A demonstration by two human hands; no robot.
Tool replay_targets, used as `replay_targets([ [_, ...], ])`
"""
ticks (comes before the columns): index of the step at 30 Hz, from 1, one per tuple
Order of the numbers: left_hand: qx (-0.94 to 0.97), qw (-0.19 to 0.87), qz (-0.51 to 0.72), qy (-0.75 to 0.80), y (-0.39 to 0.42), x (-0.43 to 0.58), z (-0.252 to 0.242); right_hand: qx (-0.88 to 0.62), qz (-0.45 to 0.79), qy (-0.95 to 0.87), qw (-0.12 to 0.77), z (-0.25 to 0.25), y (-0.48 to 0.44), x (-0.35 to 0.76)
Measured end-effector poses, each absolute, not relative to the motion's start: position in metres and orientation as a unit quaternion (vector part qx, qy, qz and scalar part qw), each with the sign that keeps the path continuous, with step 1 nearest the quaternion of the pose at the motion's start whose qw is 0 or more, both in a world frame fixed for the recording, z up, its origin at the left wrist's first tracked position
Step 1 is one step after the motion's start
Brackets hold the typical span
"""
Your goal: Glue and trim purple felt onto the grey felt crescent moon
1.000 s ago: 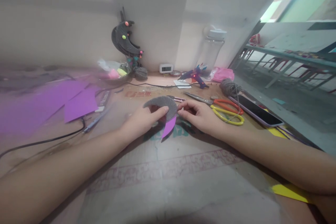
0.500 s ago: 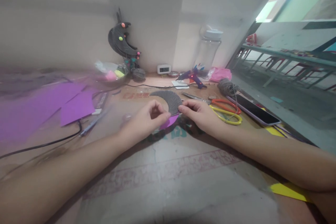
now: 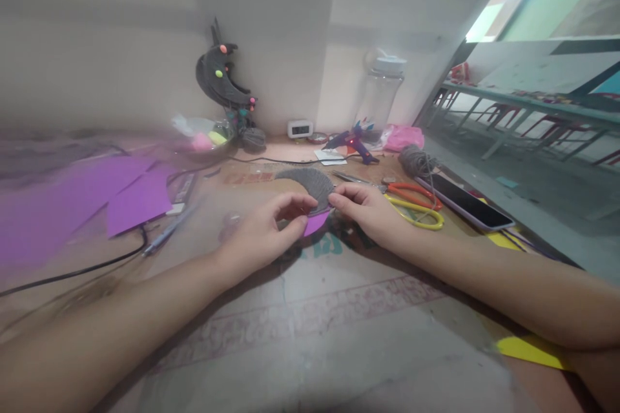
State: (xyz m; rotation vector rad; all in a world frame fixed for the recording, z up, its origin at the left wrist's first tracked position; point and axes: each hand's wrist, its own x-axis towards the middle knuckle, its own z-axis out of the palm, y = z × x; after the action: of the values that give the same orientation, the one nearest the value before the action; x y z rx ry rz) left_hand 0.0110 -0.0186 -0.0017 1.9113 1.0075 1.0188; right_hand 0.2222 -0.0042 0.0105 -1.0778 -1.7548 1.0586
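A purple crescent cutout, its upper part wrapped in grey yarn, is held between my hands above the table. My right hand pinches the right edge of the crescent between thumb and fingertips. On its lower left, my left hand has the fingers on the grey winding and the thumb by the bare purple end, curled around it with a gap between thumb and palm. Beside my right hand lie scissors with an orange and a yellow handle loop. A ball of grey yarn sits behind them.
Purple sheets and a pen lie left. A dark crescent ornament leans on the wall. Behind stand a small clock, a glue gun and a clear bottle. A phone lies right.
The fingers of my left hand have opened from the thumb and reached onto the grey winding. My right hand keeps its pinch. The view has shifted slightly.
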Motion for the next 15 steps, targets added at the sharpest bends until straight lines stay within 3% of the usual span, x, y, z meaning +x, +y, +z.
replay_targets([
  [15, 0.735, 0.392, 0.394, 0.39, -0.0225, 0.0086, 0.0032, -0.432, 0.41, -0.695, 0.402, 0.0094, -0.0024, 0.2224],
])
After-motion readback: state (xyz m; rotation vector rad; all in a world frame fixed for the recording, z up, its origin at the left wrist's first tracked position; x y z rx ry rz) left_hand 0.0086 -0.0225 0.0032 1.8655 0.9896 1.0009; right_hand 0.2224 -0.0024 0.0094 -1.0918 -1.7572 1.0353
